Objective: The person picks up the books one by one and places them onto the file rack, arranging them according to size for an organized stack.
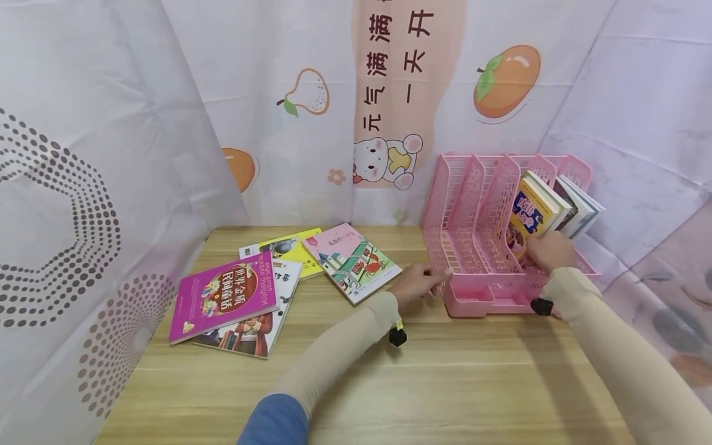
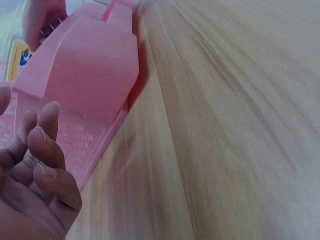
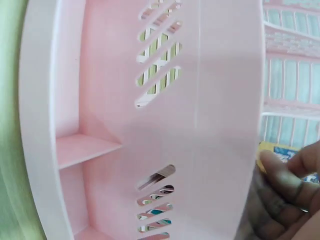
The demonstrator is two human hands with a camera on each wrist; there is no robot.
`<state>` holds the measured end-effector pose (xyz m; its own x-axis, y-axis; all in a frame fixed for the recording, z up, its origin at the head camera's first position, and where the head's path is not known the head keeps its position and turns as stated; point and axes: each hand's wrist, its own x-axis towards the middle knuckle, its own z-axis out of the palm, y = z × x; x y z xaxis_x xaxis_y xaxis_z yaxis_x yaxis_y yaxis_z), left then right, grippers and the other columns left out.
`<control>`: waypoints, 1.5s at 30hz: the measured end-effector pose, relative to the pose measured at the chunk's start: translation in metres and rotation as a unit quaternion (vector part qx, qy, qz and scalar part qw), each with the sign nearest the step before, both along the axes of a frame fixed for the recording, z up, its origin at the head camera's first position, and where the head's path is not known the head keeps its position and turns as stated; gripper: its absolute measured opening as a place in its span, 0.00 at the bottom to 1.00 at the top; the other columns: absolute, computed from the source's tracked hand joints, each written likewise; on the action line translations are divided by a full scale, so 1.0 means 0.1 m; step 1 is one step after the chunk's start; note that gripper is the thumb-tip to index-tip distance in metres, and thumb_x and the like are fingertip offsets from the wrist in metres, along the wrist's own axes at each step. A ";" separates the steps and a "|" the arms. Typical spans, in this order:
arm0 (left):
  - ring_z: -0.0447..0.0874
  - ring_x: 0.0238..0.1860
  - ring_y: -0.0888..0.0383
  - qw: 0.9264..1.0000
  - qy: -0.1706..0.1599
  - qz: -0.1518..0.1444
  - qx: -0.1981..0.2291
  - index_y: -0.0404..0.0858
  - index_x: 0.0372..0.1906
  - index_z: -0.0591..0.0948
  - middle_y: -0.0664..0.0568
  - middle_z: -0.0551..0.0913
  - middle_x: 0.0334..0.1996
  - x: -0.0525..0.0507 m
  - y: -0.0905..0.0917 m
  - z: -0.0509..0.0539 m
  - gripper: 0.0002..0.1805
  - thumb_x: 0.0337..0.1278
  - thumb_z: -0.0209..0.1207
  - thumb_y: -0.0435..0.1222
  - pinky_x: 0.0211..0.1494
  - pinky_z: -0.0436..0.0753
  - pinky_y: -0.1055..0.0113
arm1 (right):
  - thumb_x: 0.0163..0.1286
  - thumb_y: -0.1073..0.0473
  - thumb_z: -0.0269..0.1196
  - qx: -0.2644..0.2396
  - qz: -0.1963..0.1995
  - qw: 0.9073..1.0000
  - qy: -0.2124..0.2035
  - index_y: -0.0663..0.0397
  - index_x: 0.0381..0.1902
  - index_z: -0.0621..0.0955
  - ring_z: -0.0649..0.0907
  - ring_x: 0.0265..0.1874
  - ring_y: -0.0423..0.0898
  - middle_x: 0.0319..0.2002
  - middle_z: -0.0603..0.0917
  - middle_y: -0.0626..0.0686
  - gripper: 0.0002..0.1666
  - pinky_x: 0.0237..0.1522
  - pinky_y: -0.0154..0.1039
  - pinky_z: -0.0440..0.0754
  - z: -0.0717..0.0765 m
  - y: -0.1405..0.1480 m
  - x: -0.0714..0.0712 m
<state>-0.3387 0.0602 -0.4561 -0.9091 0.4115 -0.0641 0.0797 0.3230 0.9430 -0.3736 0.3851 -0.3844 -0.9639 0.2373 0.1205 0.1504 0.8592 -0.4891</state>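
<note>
The right hand (image 1: 550,251) pinches a yellow book (image 1: 527,213), left hand (image 1: 417,284) loose, magenta book (image 1: 225,298) reading "民间童话".

Pale, lightly creased cloth hangs round the bench (image 1: 445,377) on three sides. The back cloth (image 1: 300,167) carries a peach-coloured band (image 1: 447,43) with dark Chinese lettering (image 1: 378,65), a white cartoon animal (image 1: 384,162), a pear outline (image 1: 311,93), orange fruits (image 1: 514,77) and a small flower (image 1: 336,177). Rings of grey-brown dots (image 1: 96,210) mark the left cloth (image 1: 141,185); the right cloth (image 1: 628,111) has a faint lilac tint and blurred prints lower down. The bench top is light wood with streaky grain, under soft, bright light, with a dim shadow (image 1: 550,371) falling across its right part
</note>
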 end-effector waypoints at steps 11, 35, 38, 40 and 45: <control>0.87 0.40 0.41 0.998 0.022 0.034 -0.038 0.32 0.45 0.83 0.44 0.88 0.39 -0.06 -0.43 0.05 0.35 0.71 0.54 0.63 0.37 0.83 0.58 | 0.80 0.39 0.45 -0.008 0.064 0.995 0.079 0.57 0.29 0.77 0.78 0.27 0.56 0.26 0.81 0.58 0.31 0.25 0.47 0.72 0.07 -0.45 -0.02; 0.79 0.60 0.52 0.988 0.018 0.131 -0.076 0.44 0.57 0.82 0.50 0.82 0.58 -0.08 -1.17 0.04 0.34 0.67 0.53 0.68 0.63 0.78 0.54 | 0.74 0.31 0.58 -0.009 0.286 0.958 0.026 0.62 0.71 0.68 0.69 0.67 0.67 0.68 0.71 0.67 0.45 0.64 0.70 0.67 0.00 -1.16 0.04; 0.78 0.61 0.51 0.987 0.021 0.139 -0.084 0.45 0.57 0.82 0.51 0.82 0.58 -0.04 -1.24 0.07 0.36 0.66 0.52 0.70 0.64 0.77 0.52 | 0.75 0.34 0.59 -0.009 0.297 0.954 0.032 0.63 0.70 0.69 0.70 0.66 0.66 0.66 0.72 0.66 0.43 0.64 0.70 0.68 0.00 -1.24 0.05; 0.78 0.60 0.52 0.986 0.018 0.143 -0.085 0.45 0.58 0.82 0.52 0.82 0.57 -0.03 -1.29 0.08 0.34 0.68 0.52 0.68 0.64 0.77 0.52 | 0.76 0.36 0.59 -0.006 0.301 0.953 0.036 0.63 0.70 0.69 0.70 0.66 0.67 0.65 0.73 0.66 0.41 0.64 0.70 0.68 -0.01 -1.29 0.07; 0.80 0.51 0.55 0.986 0.012 0.153 -0.069 0.42 0.58 0.82 0.53 0.84 0.50 -0.01 -1.44 0.09 0.27 0.73 0.55 0.59 0.56 0.80 0.57 | 0.78 0.41 0.59 0.009 0.321 0.946 0.051 0.66 0.69 0.70 0.69 0.67 0.68 0.66 0.73 0.68 0.37 0.66 0.70 0.65 -0.03 -1.43 0.11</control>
